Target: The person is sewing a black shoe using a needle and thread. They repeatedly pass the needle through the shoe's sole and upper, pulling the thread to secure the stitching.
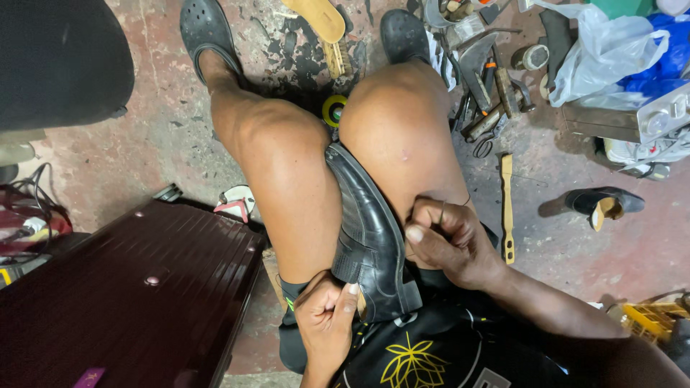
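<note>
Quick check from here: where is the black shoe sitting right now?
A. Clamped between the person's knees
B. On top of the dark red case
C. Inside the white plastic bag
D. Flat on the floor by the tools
A: the black shoe is wedged between the two bare knees, with the left hand gripping its near end and the right hand closed beside it.

A shoe [370,237] is wedged between the knees; tools [489,93] are scattered on the floor [560,244] to its right.
</note>
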